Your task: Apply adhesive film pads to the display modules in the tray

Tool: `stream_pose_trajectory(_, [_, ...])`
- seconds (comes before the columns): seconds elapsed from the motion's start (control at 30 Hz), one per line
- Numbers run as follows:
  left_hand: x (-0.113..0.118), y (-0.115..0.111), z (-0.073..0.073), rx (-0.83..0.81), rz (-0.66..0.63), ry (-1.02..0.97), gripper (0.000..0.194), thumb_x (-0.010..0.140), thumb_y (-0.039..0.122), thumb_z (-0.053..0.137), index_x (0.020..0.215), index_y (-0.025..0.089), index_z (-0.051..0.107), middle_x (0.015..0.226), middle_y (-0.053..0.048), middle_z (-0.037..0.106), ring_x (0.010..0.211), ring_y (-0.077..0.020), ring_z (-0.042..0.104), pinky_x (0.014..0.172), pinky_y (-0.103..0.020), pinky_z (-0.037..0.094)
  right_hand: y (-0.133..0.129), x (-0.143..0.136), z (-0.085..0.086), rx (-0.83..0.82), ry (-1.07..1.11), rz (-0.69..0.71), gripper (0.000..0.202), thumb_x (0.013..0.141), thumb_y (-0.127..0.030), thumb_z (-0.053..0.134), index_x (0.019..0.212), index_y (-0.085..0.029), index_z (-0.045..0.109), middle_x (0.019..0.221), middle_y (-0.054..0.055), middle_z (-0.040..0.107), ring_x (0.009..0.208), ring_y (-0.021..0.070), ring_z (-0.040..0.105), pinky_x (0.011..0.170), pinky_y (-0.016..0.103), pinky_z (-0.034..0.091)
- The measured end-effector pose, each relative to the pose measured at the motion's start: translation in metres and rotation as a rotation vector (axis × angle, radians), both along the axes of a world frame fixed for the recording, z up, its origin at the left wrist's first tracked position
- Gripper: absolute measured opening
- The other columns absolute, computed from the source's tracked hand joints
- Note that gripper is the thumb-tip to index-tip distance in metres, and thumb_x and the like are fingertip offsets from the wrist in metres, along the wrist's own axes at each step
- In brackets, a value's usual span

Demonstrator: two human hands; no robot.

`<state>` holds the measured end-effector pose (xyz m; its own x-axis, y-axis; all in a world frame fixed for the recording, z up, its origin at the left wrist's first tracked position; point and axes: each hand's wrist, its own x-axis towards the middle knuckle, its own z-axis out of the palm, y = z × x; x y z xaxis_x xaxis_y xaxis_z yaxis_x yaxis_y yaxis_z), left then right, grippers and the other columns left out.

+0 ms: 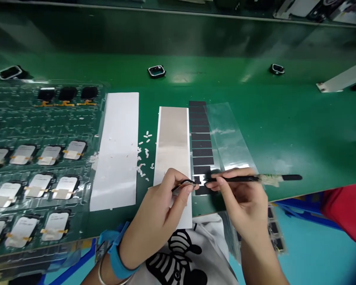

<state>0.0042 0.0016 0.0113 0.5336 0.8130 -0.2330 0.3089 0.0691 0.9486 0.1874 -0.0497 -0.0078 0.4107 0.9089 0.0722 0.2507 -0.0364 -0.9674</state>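
My left hand (163, 206) pinches a small dark-edged display module (184, 184) between thumb and fingers, tilted so that its face is mostly hidden. In my right hand (243, 198) are black tweezers (246, 179), lying almost level, with tan tape wrapped round the shaft. Their tip is a short way right of the module. Beneath both hands runs a strip of black rectangular stickers (202, 143) on a clear backing. Left of it lies a beige sheet with white edges (173, 138), partly covered by my left hand.
A clear tray (86, 150) at left holds several display modules. A white sheet (115, 150) lies beside it, with small white scraps (141, 168) to its right. Clear film (230, 134) overlaps the sticker strip's right side. Watch-shaped frames (156, 71) sit along the back.
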Motion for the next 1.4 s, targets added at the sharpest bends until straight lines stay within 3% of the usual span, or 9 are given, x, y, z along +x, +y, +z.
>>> stream_pose_trajectory(0.2, [0.0058, 0.0031, -0.0029, 0.112, -0.025, 0.112, 0.018, 0.103, 0.037, 0.04, 0.095, 0.024, 0.048, 0.068, 0.002, 0.058, 0.05, -0.011, 0.051, 0.042, -0.023, 0.028, 0.0027, -0.0019, -0.0037, 0.04, 0.006, 0.036, 0.007, 0.087, -0.015, 0.067, 0.092, -0.019, 0.065, 0.092, 0.002, 0.065, 0.074, 0.0142, 0.074, 0.067, 0.025, 0.065])
stream_pose_trajectory(0.33, [0.0059, 0.0034, -0.0029, 0.182, -0.024, 0.135, 0.015, 0.103, 0.035, 0.041, 0.095, 0.024, 0.047, 0.066, 0.004, 0.056, 0.044, -0.008, 0.046, 0.041, -0.021, 0.028, 0.0018, -0.0019, -0.0026, 0.016, 0.015, 0.02, 0.008, 0.087, -0.015, 0.067, 0.093, -0.02, 0.066, 0.093, 0.002, 0.064, 0.076, 0.0143, 0.074, 0.068, 0.023, 0.065])
stream_pose_trajectory(0.57, [0.0088, 0.0036, -0.0039, 0.199, 0.007, 0.159, 0.018, 0.101, 0.035, 0.045, 0.096, 0.021, 0.055, 0.06, 0.004, 0.055, 0.045, -0.0091, 0.05, 0.041, -0.021, 0.031, 0.0002, -0.0046, -0.0052, 0.024, 0.036, -0.001, 0.009, 0.087, -0.014, 0.067, 0.093, -0.02, 0.064, 0.095, 0.001, 0.063, 0.074, 0.0137, 0.074, 0.068, 0.025, 0.066])
stream_pose_trajectory(0.73, [0.0057, 0.003, -0.0016, 0.036, 0.126, -0.004, 0.017, 0.097, 0.035, 0.056, 0.09, 0.021, 0.063, 0.071, -0.001, 0.069, 0.051, -0.0095, 0.054, 0.045, -0.019, 0.041, 0.0021, -0.0056, -0.0017, 0.013, 0.097, -0.08, 0.01, 0.088, -0.016, 0.067, 0.093, -0.02, 0.059, 0.091, 0.001, 0.066, 0.068, 0.0144, 0.074, 0.066, 0.026, 0.066])
stream_pose_trajectory(0.9, [0.0009, 0.0047, 0.0049, -0.222, 0.221, -0.263, 0.016, 0.092, 0.033, 0.064, 0.086, 0.019, 0.07, 0.072, -0.004, 0.075, 0.04, -0.0058, 0.047, 0.039, -0.017, 0.042, 0.0044, -0.0041, -0.0012, 0.026, 0.109, -0.089, 0.011, 0.087, -0.017, 0.068, 0.093, -0.022, 0.059, 0.086, 0.0, 0.067, 0.067, 0.0163, 0.074, 0.062, 0.027, 0.066])
stream_pose_trajectory(1.13, [0.0014, 0.008, 0.0021, -0.287, 0.247, -0.291, 0.02, 0.093, 0.034, 0.063, 0.096, 0.017, 0.074, 0.073, -0.005, 0.075, 0.041, -0.0057, 0.051, 0.04, -0.016, 0.047, 0.0044, -0.0031, -0.0022, 0.075, 0.083, -0.109, 0.011, 0.086, -0.018, 0.069, 0.092, -0.022, 0.061, 0.086, 0.0, 0.065, 0.066, 0.018, 0.074, 0.061, 0.029, 0.066])
stream_pose_trajectory(1.4, [0.0037, 0.0106, 0.004, -0.356, 0.23, -0.334, 0.02, 0.094, 0.034, 0.062, 0.099, 0.017, 0.071, 0.077, -0.005, 0.077, 0.044, -0.0062, 0.058, 0.045, -0.015, 0.053, 0.0062, -0.0035, 0.0015, 0.077, 0.124, -0.14, 0.011, 0.086, -0.017, 0.07, 0.09, -0.022, 0.06, 0.078, 0.0, 0.073, 0.065, 0.0178, 0.074, 0.059, 0.027, 0.064])
